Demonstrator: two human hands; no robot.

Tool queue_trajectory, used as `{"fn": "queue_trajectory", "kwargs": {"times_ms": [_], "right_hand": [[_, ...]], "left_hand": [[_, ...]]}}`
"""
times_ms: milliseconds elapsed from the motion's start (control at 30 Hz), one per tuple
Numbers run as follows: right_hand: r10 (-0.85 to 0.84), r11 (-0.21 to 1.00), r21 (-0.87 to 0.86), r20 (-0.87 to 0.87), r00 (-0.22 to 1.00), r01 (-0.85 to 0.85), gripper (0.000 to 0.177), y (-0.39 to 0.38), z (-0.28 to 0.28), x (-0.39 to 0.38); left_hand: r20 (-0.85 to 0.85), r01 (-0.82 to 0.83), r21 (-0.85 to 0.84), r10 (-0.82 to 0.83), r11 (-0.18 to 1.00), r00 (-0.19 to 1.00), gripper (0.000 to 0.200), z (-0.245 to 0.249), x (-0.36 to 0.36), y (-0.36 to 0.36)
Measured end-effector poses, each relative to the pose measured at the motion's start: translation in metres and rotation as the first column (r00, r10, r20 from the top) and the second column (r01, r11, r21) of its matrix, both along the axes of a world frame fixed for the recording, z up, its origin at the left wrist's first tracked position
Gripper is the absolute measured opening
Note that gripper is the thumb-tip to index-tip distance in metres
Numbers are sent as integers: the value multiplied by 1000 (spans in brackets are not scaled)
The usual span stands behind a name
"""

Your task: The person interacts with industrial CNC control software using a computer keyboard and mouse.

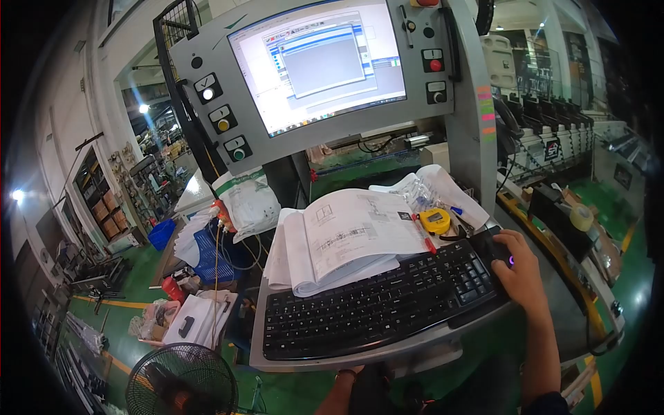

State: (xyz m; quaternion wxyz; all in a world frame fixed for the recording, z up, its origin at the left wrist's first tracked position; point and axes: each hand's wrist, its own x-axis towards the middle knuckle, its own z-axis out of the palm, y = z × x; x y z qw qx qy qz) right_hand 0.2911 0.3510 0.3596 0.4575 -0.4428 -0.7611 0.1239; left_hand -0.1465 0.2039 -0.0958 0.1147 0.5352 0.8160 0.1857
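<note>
My right hand rests over a black computer mouse with a purple light, its fingers curled round it at the right end of the shelf. Beside it lies a black keyboard. Behind the keyboard is an open stack of printed drawings, its pages curled over. A yellow tape measure and a red pen sit to the right of the pages. Low in the view, my left forearm reaches up to the shelf's front edge; the fingers of that hand are hidden.
A control panel screen shows open windows, with push buttons on both sides. Plastic bags hang at the left of the shelf. A black fan stands low left, near a blue basket. Machinery is on the right.
</note>
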Motion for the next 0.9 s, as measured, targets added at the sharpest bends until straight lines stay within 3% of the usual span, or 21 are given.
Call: {"fn": "queue_trajectory", "kwargs": {"times_ms": [167,500,900], "right_hand": [[21,1000,-13,-14,1000,-21,53,-5,6,-3],[20,1000,12,38,999,-21,53,-1,3,-1],[13,1000,-24,66,998,-11,51,-1,3,0]], "left_hand": [[79,-14,38,11,999,997,75,-1,1,-1],[64,24,-8,-23,1000,998,77,-20,-8,4],[63,16,-46,-13,999,998,82,-3,-13,-15]]}}
